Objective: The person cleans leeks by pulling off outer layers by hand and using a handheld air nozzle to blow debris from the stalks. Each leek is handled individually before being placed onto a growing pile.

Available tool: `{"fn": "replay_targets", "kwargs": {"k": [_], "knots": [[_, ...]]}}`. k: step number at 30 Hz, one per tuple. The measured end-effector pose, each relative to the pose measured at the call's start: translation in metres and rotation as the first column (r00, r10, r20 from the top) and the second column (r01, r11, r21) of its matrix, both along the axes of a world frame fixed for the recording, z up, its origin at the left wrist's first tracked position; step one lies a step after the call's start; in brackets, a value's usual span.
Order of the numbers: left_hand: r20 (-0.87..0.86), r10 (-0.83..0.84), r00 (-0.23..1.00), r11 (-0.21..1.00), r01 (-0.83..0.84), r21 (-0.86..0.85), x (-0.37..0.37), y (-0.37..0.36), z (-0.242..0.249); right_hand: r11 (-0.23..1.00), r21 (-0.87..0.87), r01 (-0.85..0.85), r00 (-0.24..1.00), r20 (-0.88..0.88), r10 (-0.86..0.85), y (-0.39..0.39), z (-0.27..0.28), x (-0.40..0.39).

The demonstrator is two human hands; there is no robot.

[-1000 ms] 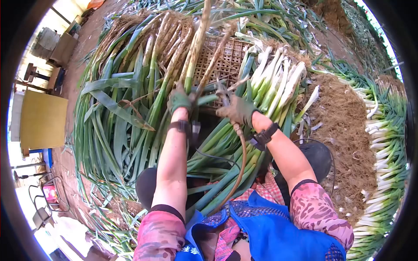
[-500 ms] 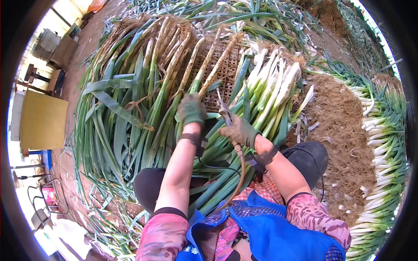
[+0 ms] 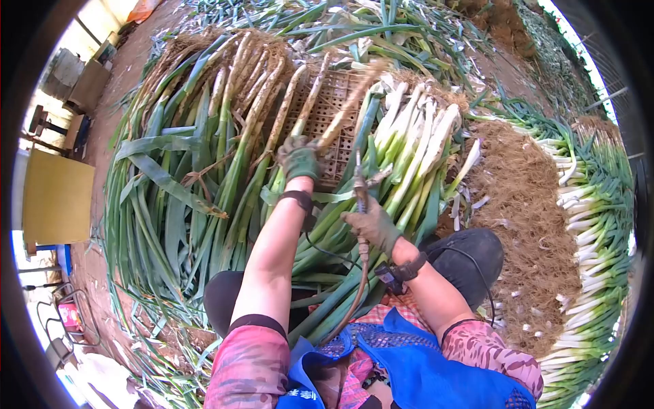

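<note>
My left hand (image 3: 300,158), in a green-and-grey glove, is closed round a long green onion (image 3: 340,117) with a dirt-brown shank. Its root end points up and away and is blurred by motion. In my gloved right hand (image 3: 376,226) is an air blow gun (image 3: 360,189), its thin nozzle pointing away from me. A brown hose (image 3: 357,290) runs from it down towards my lap. Unpeeled green onions (image 3: 225,136) lie left of my left hand. Cleaned ones with white shanks (image 3: 426,133) lie beyond and right of my right hand.
A perforated plastic crate (image 3: 334,146) lies under the onions. To the right are a heap of brown roots (image 3: 521,225) and a long row of cleaned onions (image 3: 593,238). Leaf scraps (image 3: 381,31) cover the ground ahead. A yellow board (image 3: 58,194) stands at far left.
My left hand stays on the onion, whose root end has shifted slightly right and blurred. The air gun has swung to point straighter ahead. The whole view has shifted a little.
</note>
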State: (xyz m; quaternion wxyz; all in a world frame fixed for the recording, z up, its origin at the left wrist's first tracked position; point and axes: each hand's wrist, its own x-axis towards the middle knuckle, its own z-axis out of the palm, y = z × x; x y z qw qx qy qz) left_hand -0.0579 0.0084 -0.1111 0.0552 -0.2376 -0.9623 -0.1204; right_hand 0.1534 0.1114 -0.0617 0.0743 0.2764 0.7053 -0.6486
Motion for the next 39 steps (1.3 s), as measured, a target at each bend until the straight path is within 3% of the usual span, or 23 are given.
{"fn": "replay_targets", "kwargs": {"k": [1,2,3,4,5,7,10,11,13,16,17,18,19,21,23,24,26,29,31,32,33,35,39], "knots": [[-0.113,-0.056,0.992,0.985,0.073,0.157,0.01,0.0,0.002,0.993,-0.113,0.028,0.996,-0.076,-0.037,0.002,0.0,0.001],[0.281,-0.094,0.955,0.97,0.024,0.242,0.006,0.008,0.015,0.985,-0.16,0.061,0.988,-0.129,-0.082,0.006,0.0,-0.003],[0.388,-0.179,0.904,0.889,-0.02,0.458,0.013,0.013,0.039,0.974,-0.21,0.091,0.976,-0.174,-0.129,0.011,0.0,-0.007],[0.448,-0.217,0.867,0.907,0.009,0.422,0.02,0.016,0.086,0.974,-0.188,0.126,0.975,-0.158,-0.157,0.018,0.0,-0.013],[0.391,-0.283,0.876,0.866,0.058,0.496,0.025,0.02,0.12,0.973,-0.164,0.161,0.972,-0.147,-0.185,0.026,0.001,-0.022],[0.308,-0.459,0.833,0.708,0.134,0.693,0.037,0.028,0.197,0.88,-0.435,0.19,0.895,-0.291,-0.337,0.026,0.014,-0.037],[-0.01,-0.556,0.831,0.44,0.305,0.844,0.038,0.056,0.276,0.734,-0.674,-0.082,0.846,-0.437,-0.306,0.02,0.013,-0.058],[-0.023,-0.599,0.8,0.348,0.286,0.893,0.036,0.065,0.299,0.661,-0.706,-0.256,0.844,-0.496,-0.203,0.015,0.032,-0.06],[0.023,-0.66,0.751,0.175,0.124,0.977,0.025,0.074,0.332,0.67,-0.709,-0.22,0.83,-0.496,-0.253,0.001,0.071,-0.059],[0.022,-0.408,0.913,0.471,0.19,0.862,0.007,0.046,0.352,0.665,-0.694,-0.275,0.812,-0.538,-0.226,0.005,0.109,-0.052],[0.16,-0.468,0.869,0.609,0.186,0.771,0.011,0.027,0.357,0.662,-0.673,-0.329,0.808,-0.564,-0.172,0.016,0.116,-0.051],[0.299,-0.502,0.811,0.735,0.219,0.641,0.017,0.004,0.358,0.655,-0.638,-0.404,0.802,-0.592,-0.083,0.027,0.122,-0.051],[0.328,-0.587,0.74,0.712,0.278,0.645,0.018,-0.009,0.335,0.84,-0.488,-0.239,0.766,-0.626,-0.146,0.022,0.122,-0.055],[0.481,-0.649,0.589,0.758,0.449,0.473,0.01,-0.039,0.286,0.825,-0.501,-0.262,0.829,-0.555,-0.074,0.044,0.125,-0.05],[0.677,-0.735,0.042,0.67,-0.113,0.734,0.034,-0.074,0.225,0.904,-0.381,-0.197,0.849,-0.527,-0.037,0.045,0.117,-0.049],[0.61,-0.772,-0.178,0.62,-0.424,0.66,0.057,-0.085,0.197,0.965,-0.239,-0.106,0.851,-0.524,-0.036,0.036,0.108,-0.05],[0.621,-0.779,-0.089,0.554,-0.562,0.614,0.101,-0.094,0.166,1.0,0.027,0.016,0.921,-0.39,-0.004,0.021,0.075,-0.049],[0.804,-0.594,-0.012,0.656,-0.586,0.476,0.11,-0.095,0.013,0.97,0.226,-0.089,0.996,0.026,0.085,-0.01,-0.007,-0.009],[0.821,-0.57,0.044,0.624,-0.626,0.467,0.127,-0.107,0.015,0.951,0.291,-0.102,0.994,0.078,0.083,-0.021,-0.02,0.015],[0.843,-0.523,0.128,0.716,-0.47,0.516,0.125,-0.114,0.031,0.936,0.337,-0.101,0.994,0.072,0.082,-0.023,-0.021,0.026],[0.876,-0.467,0.12,0.764,-0.444,0.468,0.128,-0.115,0.079,0.911,0.392,-0.128,0.992,0.052,0.117,-0.022,-0.02,0.033],[0.797,-0.603,-0.028,0.636,-0.62,0.459,0.131,-0.114,0.081,0.864,0.46,-0.204,0.979,0.095,0.181,-0.021,0.01,0.034],[0.755,-0.623,0.202,0.677,-0.344,0.651,0.128,-0.116,0.039,0.762,0.492,-0.421,0.902,0.312,0.298,-0.034,0.074,0.009]]}}
